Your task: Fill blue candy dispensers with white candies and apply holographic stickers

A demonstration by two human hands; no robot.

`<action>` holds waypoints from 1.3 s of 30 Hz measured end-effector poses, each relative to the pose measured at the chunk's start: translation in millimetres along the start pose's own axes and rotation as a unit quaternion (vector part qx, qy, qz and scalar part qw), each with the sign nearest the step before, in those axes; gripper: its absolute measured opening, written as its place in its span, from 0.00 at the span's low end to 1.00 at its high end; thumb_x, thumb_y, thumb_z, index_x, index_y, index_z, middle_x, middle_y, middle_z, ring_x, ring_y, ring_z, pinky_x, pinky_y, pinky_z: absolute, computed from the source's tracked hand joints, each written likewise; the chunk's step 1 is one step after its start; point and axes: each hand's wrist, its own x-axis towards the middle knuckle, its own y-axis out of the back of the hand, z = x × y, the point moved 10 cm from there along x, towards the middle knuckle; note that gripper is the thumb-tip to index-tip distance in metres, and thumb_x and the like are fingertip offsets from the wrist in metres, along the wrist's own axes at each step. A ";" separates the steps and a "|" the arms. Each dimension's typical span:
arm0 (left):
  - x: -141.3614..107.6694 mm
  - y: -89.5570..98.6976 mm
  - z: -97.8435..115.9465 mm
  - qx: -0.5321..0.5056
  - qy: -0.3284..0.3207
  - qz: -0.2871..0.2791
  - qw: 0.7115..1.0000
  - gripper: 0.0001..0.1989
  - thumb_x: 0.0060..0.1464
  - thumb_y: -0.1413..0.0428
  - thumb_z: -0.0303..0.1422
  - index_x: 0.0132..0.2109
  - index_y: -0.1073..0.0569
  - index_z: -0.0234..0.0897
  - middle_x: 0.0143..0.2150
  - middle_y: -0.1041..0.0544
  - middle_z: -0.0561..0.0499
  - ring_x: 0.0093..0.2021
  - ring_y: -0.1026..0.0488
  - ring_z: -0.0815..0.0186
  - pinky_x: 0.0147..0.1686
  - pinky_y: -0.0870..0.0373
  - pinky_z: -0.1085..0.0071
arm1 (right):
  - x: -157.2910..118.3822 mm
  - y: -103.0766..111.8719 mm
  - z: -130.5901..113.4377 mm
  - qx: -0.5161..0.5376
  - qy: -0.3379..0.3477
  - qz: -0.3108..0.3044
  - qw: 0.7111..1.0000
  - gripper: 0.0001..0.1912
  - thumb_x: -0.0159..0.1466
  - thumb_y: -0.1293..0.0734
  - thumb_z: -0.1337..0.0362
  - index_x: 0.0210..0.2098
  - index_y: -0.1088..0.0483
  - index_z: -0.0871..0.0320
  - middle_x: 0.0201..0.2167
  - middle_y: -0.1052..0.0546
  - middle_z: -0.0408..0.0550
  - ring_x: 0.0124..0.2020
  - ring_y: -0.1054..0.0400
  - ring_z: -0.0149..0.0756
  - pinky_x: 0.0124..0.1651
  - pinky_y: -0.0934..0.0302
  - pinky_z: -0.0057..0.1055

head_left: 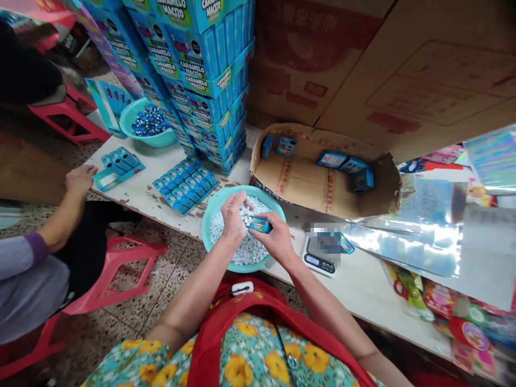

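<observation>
Over a turquoise basin (207, 228) filled with small white candies (246, 253), both hands work close together. My right hand (278, 236) grips a small blue candy box (260, 224) between thumb and fingers, its end turned toward my other hand. Curled beside that end, my left hand (233, 216) holds some of the white candies; its fingers are partly hidden. Whether any candies are inside the box, I cannot tell.
A cut-down carton (294, 183) holds several blue boxes. Tall stacks of blue display boxes (217, 80) stand behind trays of small blue packs (185, 185). A digital scale (320, 255) lies right. A co-worker's hand (80, 180) is at the left, near a bowl (151, 140) of blue pieces.
</observation>
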 end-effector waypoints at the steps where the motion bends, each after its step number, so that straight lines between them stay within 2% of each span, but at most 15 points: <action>1: 0.1 0.1 -0.3 0.004 -0.001 -0.002 1.000 0.15 0.51 0.43 0.39 0.23 0.34 0.36 0.19 0.32 0.54 0.22 0.34 0.71 0.28 0.36 0.72 | 0.2 -0.4 1.1 0.003 -0.004 0.001 1.000 0.14 0.53 0.28 0.61 0.39 0.27 0.56 0.36 0.27 0.47 0.40 0.31 0.40 0.45 0.38 0.36; 8: -0.3 -0.8 5.6 0.004 -0.019 0.005 1.000 0.14 0.52 0.43 0.40 0.25 0.32 0.36 0.19 0.32 0.55 0.21 0.33 0.70 0.28 0.36 0.72 | 2.6 2.8 0.6 0.028 -0.006 0.014 1.000 0.15 0.53 0.28 0.61 0.40 0.27 0.56 0.36 0.27 0.47 0.39 0.32 0.39 0.45 0.38 0.35; 17: 1.9 -10.9 8.5 0.016 -0.017 -0.017 1.000 0.14 0.54 0.45 0.42 0.31 0.31 0.35 0.18 0.32 0.56 0.20 0.31 0.70 0.26 0.35 0.74 | 7.8 1.5 4.8 0.079 -0.002 0.036 0.996 0.17 0.51 0.26 0.63 0.40 0.27 0.55 0.37 0.26 0.45 0.40 0.31 0.39 0.46 0.38 0.35; 21: -1.7 -24.5 9.6 0.014 -0.010 -0.064 0.998 0.15 0.54 0.46 0.44 0.32 0.32 0.35 0.19 0.31 0.55 0.21 0.29 0.68 0.25 0.34 0.73 | 10.7 2.4 9.8 0.090 -0.008 0.049 0.995 0.17 0.50 0.25 0.64 0.39 0.27 0.55 0.36 0.26 0.45 0.40 0.31 0.38 0.45 0.38 0.35; 24: -0.4 -31.1 21.2 -0.006 -0.027 -0.095 0.995 0.16 0.54 0.47 0.45 0.33 0.31 0.35 0.20 0.30 0.54 0.23 0.28 0.67 0.28 0.31 0.70 | 11.5 4.7 13.5 0.106 -0.001 0.042 0.993 0.17 0.51 0.25 0.65 0.40 0.27 0.54 0.37 0.26 0.45 0.42 0.31 0.38 0.48 0.39 0.36; 27: 20.2 -17.3 20.7 0.000 -0.043 -0.080 0.996 0.19 0.55 0.51 0.49 0.35 0.31 0.36 0.22 0.30 0.54 0.25 0.27 0.66 0.32 0.29 0.67 | 8.9 11.3 21.7 0.129 -0.012 0.043 0.991 0.18 0.51 0.25 0.64 0.41 0.27 0.54 0.38 0.26 0.45 0.42 0.31 0.38 0.48 0.38 0.36; 29: 42.7 -0.8 5.3 0.108 -0.064 -0.056 0.991 0.21 0.58 0.57 0.50 0.38 0.31 0.37 0.25 0.29 0.53 0.27 0.27 0.66 0.35 0.29 0.66 | 5.6 17.1 27.0 0.145 -0.017 0.050 0.988 0.18 0.51 0.25 0.62 0.41 0.27 0.53 0.39 0.26 0.45 0.43 0.32 0.38 0.49 0.38 0.36; 30: 53.7 5.8 -6.5 0.186 -0.079 -0.051 0.978 0.21 0.59 0.59 0.49 0.38 0.31 0.37 0.27 0.28 0.52 0.29 0.27 0.66 0.36 0.29 0.65 | 3.8 19.9 29.6 0.152 -0.018 0.055 0.987 0.19 0.51 0.25 0.61 0.42 0.27 0.53 0.40 0.27 0.46 0.44 0.32 0.38 0.49 0.38 0.36; 32: 69.3 9.6 -37.7 0.336 -0.107 -0.072 0.933 0.19 0.59 0.57 0.46 0.37 0.30 0.36 0.32 0.27 0.49 0.35 0.27 0.64 0.42 0.31 0.63 | 0.3 25.1 36.6 0.151 -0.026 0.068 0.986 0.19 0.51 0.25 0.61 0.42 0.27 0.53 0.40 0.27 0.46 0.44 0.32 0.38 0.50 0.38 0.36; 35: 68.5 0.1 -91.1 0.444 -0.122 -0.157 0.874 0.12 0.53 0.46 0.41 0.36 0.26 0.36 0.40 0.25 0.45 0.46 0.31 0.58 0.52 0.38 0.59 | -4.0 31.5 50.1 0.127 -0.050 0.080 0.987 0.18 0.51 0.25 0.61 0.41 0.27 0.53 0.39 0.27 0.46 0.43 0.31 0.38 0.49 0.37 0.37; 36: 61.7 -5.9 -106.0 0.496 -0.130 -0.192 0.837 0.12 0.53 0.46 0.40 0.38 0.26 0.37 0.43 0.26 0.44 0.49 0.33 0.56 0.54 0.40 0.58 | -5.2 33.6 53.4 0.122 -0.054 0.082 0.988 0.18 0.51 0.25 0.61 0.41 0.27 0.52 0.40 0.27 0.46 0.42 0.31 0.38 0.49 0.37 0.37; 39: 40.2 -12.0 -139.3 0.667 -0.134 -0.262 0.685 0.13 0.55 0.48 0.39 0.46 0.27 0.41 0.48 0.29 0.43 0.52 0.36 0.52 0.50 0.39 0.57 | -7.8 41.1 58.5 0.126 -0.045 0.099 0.986 0.19 0.52 0.25 0.61 0.43 0.27 0.52 0.41 0.27 0.47 0.44 0.31 0.39 0.49 0.37 0.37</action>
